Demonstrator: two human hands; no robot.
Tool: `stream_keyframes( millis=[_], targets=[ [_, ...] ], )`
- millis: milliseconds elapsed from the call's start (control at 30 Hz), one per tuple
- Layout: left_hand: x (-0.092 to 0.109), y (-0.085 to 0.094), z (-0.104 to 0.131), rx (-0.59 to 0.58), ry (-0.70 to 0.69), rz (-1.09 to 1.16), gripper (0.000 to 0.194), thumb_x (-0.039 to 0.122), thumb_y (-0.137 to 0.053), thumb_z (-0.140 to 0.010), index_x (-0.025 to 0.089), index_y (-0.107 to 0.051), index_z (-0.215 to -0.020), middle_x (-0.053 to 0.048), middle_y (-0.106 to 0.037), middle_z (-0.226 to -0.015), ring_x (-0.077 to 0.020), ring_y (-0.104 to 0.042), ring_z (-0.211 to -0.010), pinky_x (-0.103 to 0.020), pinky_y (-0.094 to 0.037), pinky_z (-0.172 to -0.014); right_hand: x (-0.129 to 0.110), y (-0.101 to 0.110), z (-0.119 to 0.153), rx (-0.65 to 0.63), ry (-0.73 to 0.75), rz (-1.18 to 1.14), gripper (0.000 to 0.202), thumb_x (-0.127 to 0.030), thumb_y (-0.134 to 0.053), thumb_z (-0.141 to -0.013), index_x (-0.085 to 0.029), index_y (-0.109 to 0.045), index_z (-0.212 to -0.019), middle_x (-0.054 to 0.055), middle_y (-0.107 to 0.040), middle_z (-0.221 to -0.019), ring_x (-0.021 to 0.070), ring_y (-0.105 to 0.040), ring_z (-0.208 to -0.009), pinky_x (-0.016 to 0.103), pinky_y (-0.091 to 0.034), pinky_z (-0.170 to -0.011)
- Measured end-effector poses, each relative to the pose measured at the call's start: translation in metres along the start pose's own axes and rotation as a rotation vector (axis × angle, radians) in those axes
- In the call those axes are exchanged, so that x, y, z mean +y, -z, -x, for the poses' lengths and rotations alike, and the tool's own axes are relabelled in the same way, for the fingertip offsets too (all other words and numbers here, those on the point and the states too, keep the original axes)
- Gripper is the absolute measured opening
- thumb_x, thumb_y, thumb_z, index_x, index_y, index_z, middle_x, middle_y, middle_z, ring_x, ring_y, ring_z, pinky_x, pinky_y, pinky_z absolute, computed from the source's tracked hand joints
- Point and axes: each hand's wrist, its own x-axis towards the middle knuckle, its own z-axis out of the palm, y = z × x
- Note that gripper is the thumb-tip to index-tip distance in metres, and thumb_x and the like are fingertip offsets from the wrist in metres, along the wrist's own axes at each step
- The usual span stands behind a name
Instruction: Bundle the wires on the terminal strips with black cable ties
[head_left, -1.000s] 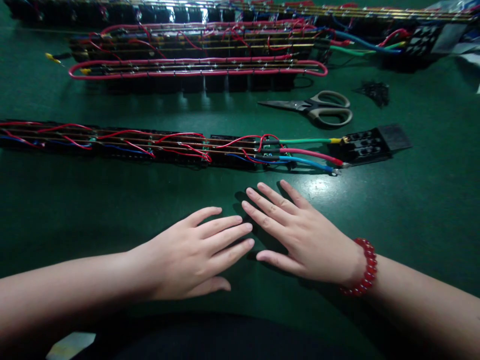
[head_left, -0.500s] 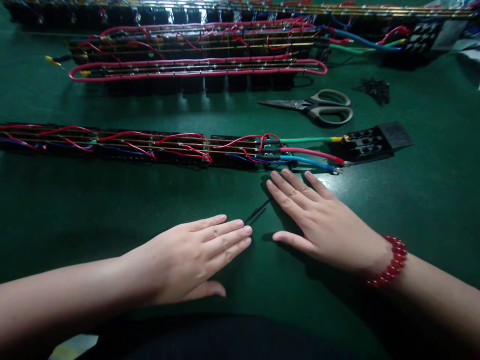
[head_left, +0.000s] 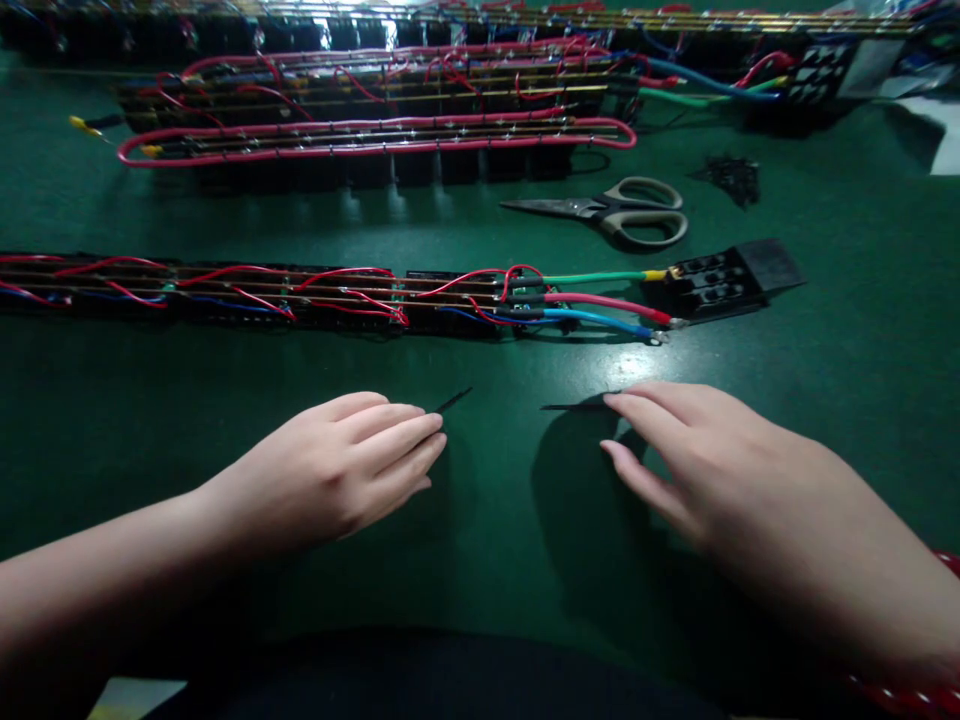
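Note:
My left hand (head_left: 360, 460) is near the middle of the green table, fingers pressed together and curled, with the thumb mostly hidden. Out of its fingertips sticks a thin black strip (head_left: 454, 400), perhaps a cable tie. To the right, my right hand (head_left: 720, 470) has its thumb apart from its fingers. Its fingertips touch the end of a second thin black strip (head_left: 570, 407) lying on the table. Beyond both hands runs a long black strip assembly (head_left: 337, 300) with brass rails and red and blue wires. Green, red and blue leads extend from its right end.
Scissors (head_left: 607, 212) lie behind the assembly, beside a small pile of black pieces (head_left: 731, 180). A black terminal block (head_left: 712, 280) sits at the lead ends. More wired assemblies (head_left: 375, 135) with thick red cable loops line the back.
My hands have moved apart and are less flat. My left hand has drawn back left and curled with a strip at its fingertips; my right hand has moved right, uncovering another strip.

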Motion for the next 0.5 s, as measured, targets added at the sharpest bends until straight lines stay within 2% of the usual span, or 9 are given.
stream_keyframes(
  millis=[67, 133, 267, 333, 433, 500],
  targets=[
    [0.000, 0.000, -0.001, 0.009, 0.036, 0.017, 0.027, 0.011, -0.057, -0.097, 0.009, -0.067, -0.122, -0.009, -0.074, -0.119, -0.0231, -0.070, -0.104, -0.038, -0.062, -0.086, -0.002, 0.002, -0.002, 0.012, -0.011, -0.057, 0.037, -0.034, -0.041, -0.098, -0.012, -0.069, -0.106, 0.021, -0.072, -0.102, 0.0339, -0.070, -0.083, 0.045, -0.057, -0.058],
    [0.001, 0.000, -0.002, 0.023, 0.036, 0.033, 0.029, 0.006, -0.052, -0.096, 0.009, -0.067, -0.121, -0.009, -0.075, -0.116, -0.0235, -0.070, -0.100, -0.038, -0.063, -0.082, -0.007, 0.003, -0.003, 0.009, 0.006, -0.178, 0.030, -0.032, -0.045, -0.098, -0.015, -0.068, -0.104, 0.017, -0.072, -0.096, 0.0297, -0.069, -0.079, 0.042, -0.057, -0.058],
    [0.003, 0.001, -0.004, 0.046, 0.020, 0.014, 0.028, 0.002, -0.049, -0.095, 0.005, -0.069, -0.115, -0.012, -0.076, -0.111, -0.0234, -0.071, -0.090, -0.037, -0.063, -0.075, -0.027, 0.008, -0.001, -0.069, 0.011, -0.578, 0.015, -0.025, -0.056, -0.093, -0.020, -0.066, -0.103, 0.006, -0.073, -0.090, 0.0193, -0.068, -0.075, 0.031, -0.058, -0.063],
    [0.005, 0.001, -0.004, 0.051, 0.034, 0.016, 0.027, 0.004, -0.050, -0.096, 0.005, -0.069, -0.115, -0.012, -0.076, -0.111, -0.0238, -0.071, -0.091, -0.037, -0.064, -0.076, -0.036, 0.012, -0.002, -0.141, 0.014, -0.815, 0.017, -0.020, -0.062, -0.089, -0.021, -0.065, -0.106, 0.002, -0.075, -0.094, 0.0147, -0.070, -0.078, 0.025, -0.058, -0.068],
    [0.008, 0.000, -0.005, 0.060, 0.024, 0.048, 0.027, 0.005, -0.048, -0.097, 0.006, -0.070, -0.114, -0.012, -0.076, -0.112, -0.0234, -0.070, -0.093, -0.036, -0.063, -0.080, -0.042, 0.013, -0.007, -0.193, 0.161, -1.080, 0.022, -0.017, -0.063, -0.090, -0.020, -0.060, -0.111, 0.002, -0.075, -0.106, 0.0103, -0.071, -0.090, 0.018, -0.057, -0.081],
    [0.009, 0.000, -0.006, 0.063, 0.005, 0.078, 0.028, 0.005, -0.047, -0.098, 0.007, -0.070, -0.113, -0.011, -0.076, -0.113, -0.0222, -0.070, -0.094, -0.035, -0.063, -0.082, -0.041, 0.009, -0.011, -0.134, 0.302, -1.039, 0.013, -0.017, -0.058, -0.093, -0.018, -0.061, -0.105, 0.005, -0.075, -0.107, 0.0116, -0.069, -0.096, 0.020, -0.056, -0.085]
  ],
)
